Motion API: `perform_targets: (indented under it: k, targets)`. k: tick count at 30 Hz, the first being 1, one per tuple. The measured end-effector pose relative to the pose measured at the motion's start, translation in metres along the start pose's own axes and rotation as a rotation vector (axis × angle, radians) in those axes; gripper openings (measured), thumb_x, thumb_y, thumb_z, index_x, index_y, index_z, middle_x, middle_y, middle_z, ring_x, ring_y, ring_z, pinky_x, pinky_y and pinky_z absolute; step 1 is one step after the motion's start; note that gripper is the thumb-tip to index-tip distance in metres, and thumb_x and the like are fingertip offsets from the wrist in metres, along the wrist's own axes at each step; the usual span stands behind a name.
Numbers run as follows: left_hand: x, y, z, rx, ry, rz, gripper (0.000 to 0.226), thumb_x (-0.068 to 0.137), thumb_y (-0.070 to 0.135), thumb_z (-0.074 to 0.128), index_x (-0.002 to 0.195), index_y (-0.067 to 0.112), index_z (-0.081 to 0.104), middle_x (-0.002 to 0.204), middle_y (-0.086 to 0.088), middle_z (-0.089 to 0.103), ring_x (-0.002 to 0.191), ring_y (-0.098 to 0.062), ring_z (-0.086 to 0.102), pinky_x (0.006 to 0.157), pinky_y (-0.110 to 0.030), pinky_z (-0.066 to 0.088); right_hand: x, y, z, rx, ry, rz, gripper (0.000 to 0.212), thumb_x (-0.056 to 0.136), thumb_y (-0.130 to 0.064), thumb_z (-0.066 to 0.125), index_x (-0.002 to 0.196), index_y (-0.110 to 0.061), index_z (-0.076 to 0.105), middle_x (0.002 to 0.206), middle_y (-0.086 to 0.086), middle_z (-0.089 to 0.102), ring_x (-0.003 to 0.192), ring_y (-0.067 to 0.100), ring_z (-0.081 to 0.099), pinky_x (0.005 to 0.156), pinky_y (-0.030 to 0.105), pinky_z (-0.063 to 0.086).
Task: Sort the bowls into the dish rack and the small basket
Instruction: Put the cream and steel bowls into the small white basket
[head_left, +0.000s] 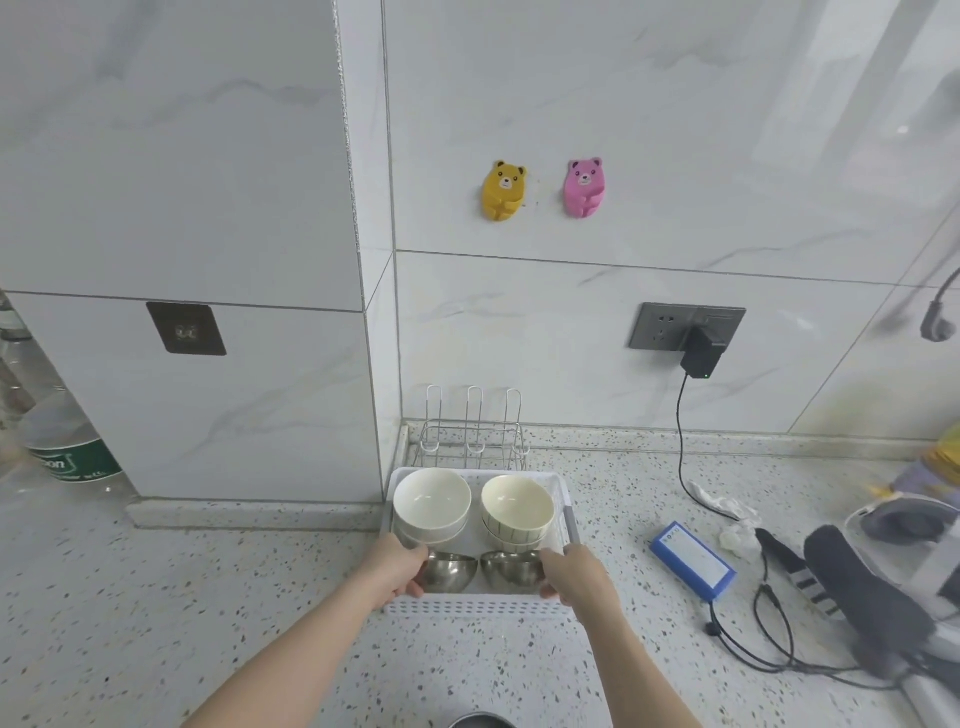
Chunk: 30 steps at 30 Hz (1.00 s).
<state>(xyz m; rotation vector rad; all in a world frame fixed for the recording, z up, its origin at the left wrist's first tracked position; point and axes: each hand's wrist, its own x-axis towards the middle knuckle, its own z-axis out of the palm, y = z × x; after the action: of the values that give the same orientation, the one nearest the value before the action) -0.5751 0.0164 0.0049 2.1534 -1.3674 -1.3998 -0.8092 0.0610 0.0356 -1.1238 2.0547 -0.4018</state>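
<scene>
head view: a white perforated plastic basket (475, 607) sits on the speckled countertop (260, 597), in front of an empty wire dish rack (471, 434). it holds two stacks of cream ceramic bowls (432, 501) at the back and two stainless steel bowls (450, 570) at the front. the left hand (397, 569) curls closed on the left steel bowl; the right hand (569, 574) grips the other. steel: light, rigid, probably slippery, best held at the rim. ceramic: heavier, fragile.

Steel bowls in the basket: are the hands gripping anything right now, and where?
Yes. The left hand holds the left steel bowl at its outer left side; the right hand holds the right steel bowl at its outer right side.
</scene>
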Motion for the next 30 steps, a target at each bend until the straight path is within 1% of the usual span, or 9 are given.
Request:
perform_targets:
  k: [3, 6, 10, 14, 19, 22, 24, 27, 30]
  targets:
    - [-0.005, -0.005, -0.001, 0.039, 0.024, 0.038, 0.036, 0.098, 0.034, 0.050, 0.122, 0.008, 0.054, 0.064, -0.006, 0.070, 0.041, -0.010, 0.047, 0.040, -0.017, 0.037, -0.008, 0.003, 0.000, 0.032, 0.043, -0.013, 0.036, 0.092, -0.029, 0.046, 0.120, -0.007, 0.055, 0.078, 0.001, 0.072, 0.064, 0.012, 0.057, 0.064, 0.032, 0.051]
    - [-0.016, -0.013, -0.004, -0.039, 0.089, 0.100, 0.047, 0.098, 0.038, 0.052, 0.137, 0.013, 0.044, 0.072, -0.006, 0.072, 0.064, -0.015, 0.064, 0.052, -0.025, 0.047, -0.023, 0.005, 0.000, 0.133, 0.132, -0.082, 0.041, 0.093, -0.025, 0.047, 0.133, -0.016, 0.052, 0.092, 0.000, 0.073, 0.076, 0.009, 0.063, 0.064, 0.029, 0.049]
    - [-0.044, -0.026, -0.008, -0.179, 0.173, 0.271, 0.027, 0.096, 0.037, 0.057, 0.110, 0.015, 0.059, 0.072, -0.003, 0.071, 0.066, -0.012, 0.065, 0.057, -0.028, 0.051, -0.040, 0.006, -0.003, 0.260, 0.186, -0.239, 0.028, 0.094, -0.017, 0.049, 0.117, -0.023, 0.064, 0.077, -0.003, 0.072, 0.044, -0.002, 0.048, 0.047, 0.023, 0.040]
    - [-0.081, -0.062, 0.003, -0.012, 0.074, 0.333, 0.029, 0.092, 0.042, 0.060, 0.079, 0.017, 0.067, 0.059, -0.001, 0.068, 0.054, -0.004, 0.061, 0.063, -0.025, 0.050, -0.059, 0.018, 0.002, 0.337, 0.178, -0.271, 0.022, 0.093, -0.016, 0.050, 0.102, -0.027, 0.067, 0.064, -0.004, 0.071, 0.036, 0.002, 0.038, 0.040, 0.022, 0.035]
    - [-0.109, -0.106, 0.036, 0.224, -0.024, 0.234, 0.033, 0.084, 0.062, 0.053, 0.089, 0.031, 0.062, 0.076, 0.007, 0.065, 0.067, -0.002, 0.060, 0.060, -0.023, 0.044, -0.081, 0.056, 0.029, 0.242, 0.031, -0.256, 0.017, 0.094, -0.027, 0.051, 0.101, -0.032, 0.066, 0.068, -0.003, 0.072, 0.036, 0.002, 0.041, 0.041, 0.023, 0.036]
    - [-0.119, -0.122, 0.057, 0.205, -0.107, 0.194, 0.039, 0.073, 0.071, 0.053, 0.100, 0.043, 0.059, 0.095, 0.020, 0.062, 0.086, -0.002, 0.062, 0.073, -0.025, 0.045, -0.086, 0.082, 0.040, 0.181, -0.018, -0.198, 0.019, 0.094, -0.030, 0.051, 0.101, -0.029, 0.068, 0.071, -0.003, 0.072, 0.033, 0.001, 0.042, 0.041, 0.021, 0.035]
    - [-0.124, -0.127, 0.067, 0.114, -0.179, 0.184, 0.032, 0.071, 0.065, 0.060, 0.096, 0.045, 0.062, 0.096, 0.023, 0.066, 0.085, -0.003, 0.068, 0.077, -0.028, 0.052, -0.089, 0.094, 0.045, 0.157, -0.047, -0.165, 0.019, 0.093, -0.032, 0.050, 0.099, -0.027, 0.068, 0.070, -0.003, 0.072, 0.033, 0.002, 0.041, 0.042, 0.022, 0.036]
    - [-0.129, -0.132, 0.076, 0.051, -0.210, 0.210, 0.015, 0.084, 0.031, 0.067, 0.099, 0.033, 0.068, 0.083, 0.008, 0.076, 0.065, -0.010, 0.074, 0.070, -0.032, 0.060, -0.092, 0.103, 0.048, 0.164, -0.085, -0.159, 0.018, 0.092, -0.034, 0.052, 0.097, -0.028, 0.068, 0.069, -0.003, 0.072, 0.037, 0.002, 0.042, 0.045, 0.024, 0.040]
    - [-0.131, -0.128, 0.072, -0.007, -0.170, 0.188, 0.011, 0.089, 0.015, 0.062, 0.091, 0.022, 0.070, 0.067, 0.002, 0.074, 0.059, -0.010, 0.072, 0.057, -0.019, 0.053, -0.093, 0.100, 0.046, 0.238, -0.095, -0.209, 0.016, 0.093, -0.034, 0.054, 0.098, -0.028, 0.068, 0.069, -0.006, 0.073, 0.047, 0.004, 0.051, 0.051, 0.024, 0.045]
